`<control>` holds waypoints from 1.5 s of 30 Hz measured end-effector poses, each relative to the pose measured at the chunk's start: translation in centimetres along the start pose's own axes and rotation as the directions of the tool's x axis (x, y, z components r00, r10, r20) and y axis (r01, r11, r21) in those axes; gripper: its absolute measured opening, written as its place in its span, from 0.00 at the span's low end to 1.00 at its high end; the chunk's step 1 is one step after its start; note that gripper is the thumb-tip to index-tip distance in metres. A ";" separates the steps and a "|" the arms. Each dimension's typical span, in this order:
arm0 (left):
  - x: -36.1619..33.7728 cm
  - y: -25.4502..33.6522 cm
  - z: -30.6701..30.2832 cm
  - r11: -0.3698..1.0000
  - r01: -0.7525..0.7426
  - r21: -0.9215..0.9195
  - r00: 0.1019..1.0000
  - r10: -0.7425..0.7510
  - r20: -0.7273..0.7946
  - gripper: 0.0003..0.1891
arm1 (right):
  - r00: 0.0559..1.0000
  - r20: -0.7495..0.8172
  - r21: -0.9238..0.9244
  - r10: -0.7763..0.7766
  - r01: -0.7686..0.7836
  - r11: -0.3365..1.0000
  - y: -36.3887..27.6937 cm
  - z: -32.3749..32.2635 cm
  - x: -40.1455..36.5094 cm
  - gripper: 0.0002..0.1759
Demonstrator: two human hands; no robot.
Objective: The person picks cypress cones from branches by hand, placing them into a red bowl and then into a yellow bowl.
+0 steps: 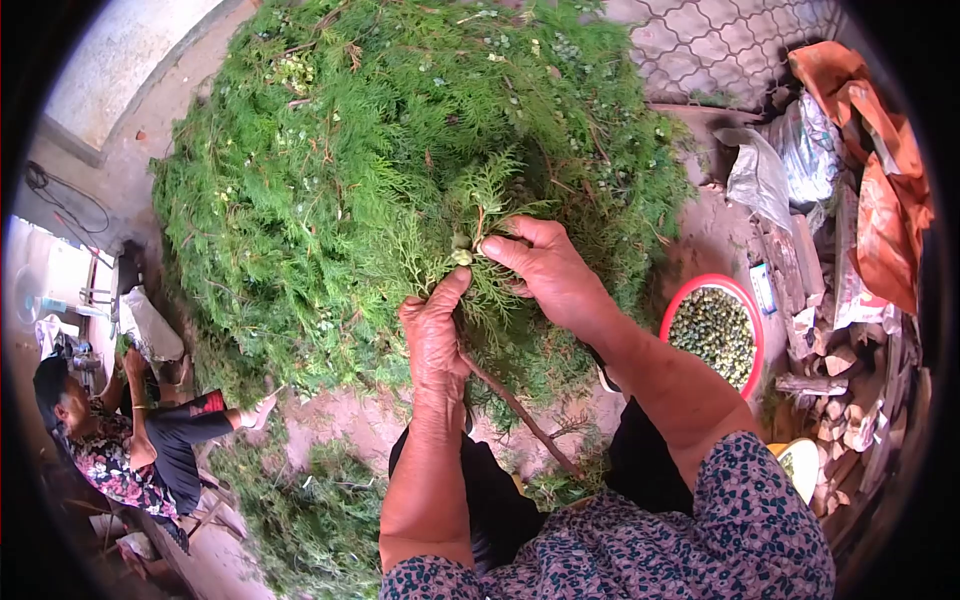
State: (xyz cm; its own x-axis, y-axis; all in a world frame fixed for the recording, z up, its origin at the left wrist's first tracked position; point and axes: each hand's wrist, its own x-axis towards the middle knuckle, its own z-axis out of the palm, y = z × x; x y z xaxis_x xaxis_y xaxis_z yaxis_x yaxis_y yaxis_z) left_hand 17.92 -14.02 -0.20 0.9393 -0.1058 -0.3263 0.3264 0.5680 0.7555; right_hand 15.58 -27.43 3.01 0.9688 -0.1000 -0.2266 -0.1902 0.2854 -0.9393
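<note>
My left hand (pixel 436 330) is closed around a leafy conifer branch (pixel 515 408), whose bare brown stem slants down toward my lap. A small cluster of pale green cones (pixel 461 256) shows at my left thumb tip. My right hand (pixel 548 268) is closed in a pinch at the same sprig, its thumb beside the cones. Its other fingertips are partly hidden by the foliage. Both hands are close together over a big heap of green conifer branches (pixel 330 190).
A red-rimmed basin (pixel 667 318) full of small green cones stands to my right, near a pale bowl (pixel 804 468). Firewood (pixel 838 410), sacks (pixel 757 175) and an orange cloth (pixel 880 235) line the right side. Another person (pixel 135 440) sits at the left. More cut branches (pixel 310 520) lie below.
</note>
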 end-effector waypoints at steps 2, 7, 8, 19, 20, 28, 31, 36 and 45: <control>0.1 -0.1 0.1 0.997 0.062 -0.045 0.998 -0.061 0.018 0.08 | 0.999 0.043 0.196 0.024 -0.032 0.980 1.4 -0.4 0.8 0.13; 0.4 -0.7 -0.1 0.993 0.107 -0.041 0.993 -0.105 0.059 0.09 | 0.992 0.085 0.509 0.090 -0.121 0.852 2.9 -0.3 1.2 0.13; 0.2 -0.6 0.1 0.993 0.107 -0.043 0.993 -0.104 0.057 0.09 | 0.999 0.033 0.502 0.032 -0.045 0.863 3.2 0.0 1.2 0.13; 0.7 0.0 -1.4 0.999 0.002 0.046 0.996 0.002 -0.087 0.09 | 0.988 -0.115 0.599 -0.102 0.151 0.786 -0.1 -3.1 1.8 0.13; 0.4 0.2 -1.1 0.999 0.002 0.045 0.996 0.002 -0.089 0.09 | 0.990 -0.119 0.629 -0.074 0.133 0.766 -1.0 -2.5 1.2 0.12; 0.2 -1.0 -1.0 0.989 -0.116 0.096 0.993 0.115 0.019 0.07 | 0.741 0.043 -0.437 -0.670 0.617 0.654 2.5 0.5 1.1 0.11; -0.1 -0.8 -0.6 0.999 -0.014 0.037 0.999 0.013 0.041 0.08 | 0.811 0.054 -0.469 -0.582 0.535 0.702 2.4 0.3 1.2 0.10; -0.2 -0.5 0.3 0.997 0.069 -0.040 0.993 -0.072 -0.089 0.06 | 0.987 0.157 0.267 -0.037 -0.006 0.964 1.3 -0.2 0.5 0.07; 0.1 -0.1 -0.6 0.993 0.112 -0.038 0.994 -0.112 0.007 0.07 | 0.988 0.114 0.417 -0.105 0.049 0.908 0.0 -0.5 0.3 0.09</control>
State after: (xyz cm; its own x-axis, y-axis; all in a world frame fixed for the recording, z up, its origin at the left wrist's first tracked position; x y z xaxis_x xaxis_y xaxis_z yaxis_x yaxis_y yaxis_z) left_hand 17.89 -13.59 -0.61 0.8976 -0.1741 -0.4050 0.4253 0.5833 0.6920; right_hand 15.82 -27.97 2.76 0.9952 -0.0204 -0.0959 -0.0595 0.6514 -0.7564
